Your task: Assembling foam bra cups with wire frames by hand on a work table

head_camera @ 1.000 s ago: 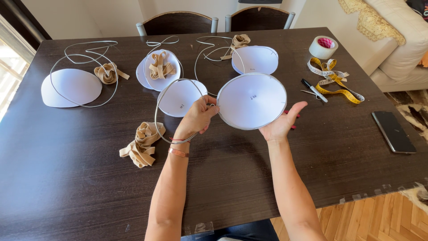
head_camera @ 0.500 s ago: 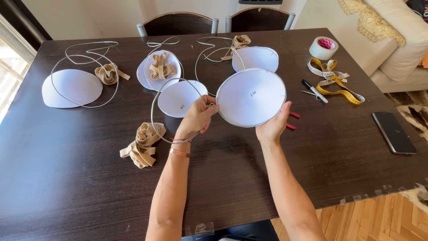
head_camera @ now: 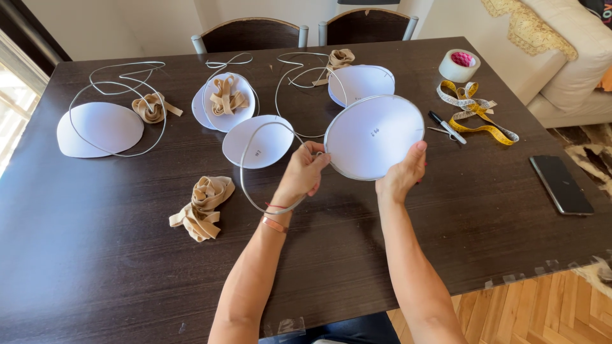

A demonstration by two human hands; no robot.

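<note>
With the left hand (head_camera: 305, 172) pinching the grey cord (head_camera: 250, 167) and the right hand (head_camera: 403, 175) clamped under the white cup (head_camera: 375, 136), the cord's loose loop trailing left of the pinch could slip off the rim.

Both arms are bare, with no sleeves. The left hand (head_camera: 305, 172) has two thin bands at the wrist: a red string and a shiny copper bracelet. The right hand (head_camera: 401, 175) wears nothing. Dark blue trousers show below.
</note>
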